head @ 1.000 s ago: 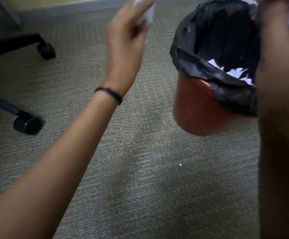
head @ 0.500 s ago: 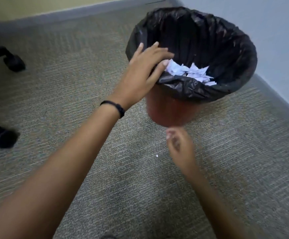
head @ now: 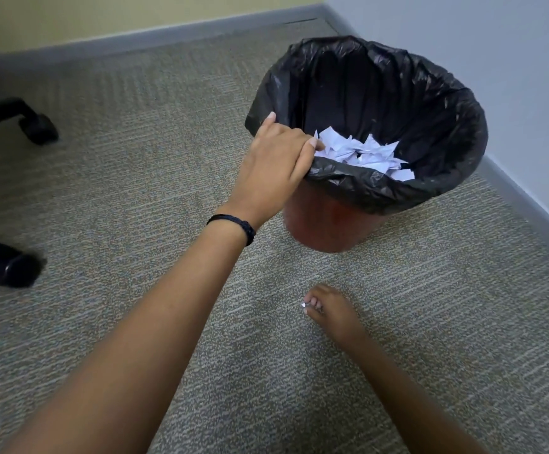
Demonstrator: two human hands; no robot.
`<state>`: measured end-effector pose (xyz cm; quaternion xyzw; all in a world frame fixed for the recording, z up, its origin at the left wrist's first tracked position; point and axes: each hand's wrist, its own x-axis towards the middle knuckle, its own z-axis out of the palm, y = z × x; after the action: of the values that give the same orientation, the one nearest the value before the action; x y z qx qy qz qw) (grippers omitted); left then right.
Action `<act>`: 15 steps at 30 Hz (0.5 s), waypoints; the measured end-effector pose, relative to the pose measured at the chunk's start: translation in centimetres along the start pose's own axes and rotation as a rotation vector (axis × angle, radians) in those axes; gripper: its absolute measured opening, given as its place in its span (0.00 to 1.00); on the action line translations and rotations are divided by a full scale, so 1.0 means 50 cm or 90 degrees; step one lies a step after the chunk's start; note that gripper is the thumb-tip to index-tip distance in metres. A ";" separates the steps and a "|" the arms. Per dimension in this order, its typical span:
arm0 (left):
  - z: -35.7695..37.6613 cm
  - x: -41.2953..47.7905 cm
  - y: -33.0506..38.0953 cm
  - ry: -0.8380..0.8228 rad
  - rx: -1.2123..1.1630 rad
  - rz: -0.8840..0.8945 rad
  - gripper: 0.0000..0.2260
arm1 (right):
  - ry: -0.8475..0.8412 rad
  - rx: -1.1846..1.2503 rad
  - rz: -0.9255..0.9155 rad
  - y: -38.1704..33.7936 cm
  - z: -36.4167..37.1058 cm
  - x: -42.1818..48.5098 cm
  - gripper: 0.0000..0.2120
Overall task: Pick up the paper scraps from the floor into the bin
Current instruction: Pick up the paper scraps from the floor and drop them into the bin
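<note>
head view: we see tiny paper scrap (head: 303, 304) on carpet (head: 135, 208), near front of bin (head: 325, 224), right hand (head: 329, 310) fingertips pinching it. scrap pile (head: 365, 154) sits inside bin, on black liner (head: 348, 93). left hand (head: 274, 167) fingers curled over near rim, gripping bin. chair casters (head: 8, 268) off left.

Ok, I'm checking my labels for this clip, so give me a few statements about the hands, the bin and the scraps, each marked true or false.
1. The left hand grips the rim of the bin. True.
2. The bin holds nothing. False: white paper scraps lie inside its black liner.
3. The right hand hangs above the bin. False: it is down at the carpet, pinching a tiny scrap.
4. A black band circles the left wrist. True.
</note>
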<state>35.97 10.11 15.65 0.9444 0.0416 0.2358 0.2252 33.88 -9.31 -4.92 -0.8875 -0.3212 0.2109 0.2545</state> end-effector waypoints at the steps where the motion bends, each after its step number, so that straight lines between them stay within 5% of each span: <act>1: -0.001 -0.001 0.000 -0.002 0.004 0.002 0.17 | -0.005 -0.015 -0.001 -0.003 -0.002 0.002 0.04; 7: -0.004 -0.007 0.010 -0.009 0.016 -0.014 0.17 | -0.101 -0.274 -0.084 -0.034 0.005 0.029 0.12; 15: -0.005 -0.005 0.014 -0.033 0.016 -0.028 0.17 | -0.105 -0.292 -0.069 -0.030 0.020 0.042 0.13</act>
<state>35.62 9.54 16.07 0.9518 0.0596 0.2053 0.2199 34.12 -6.56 -5.27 -0.8832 -0.4276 0.1902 0.0299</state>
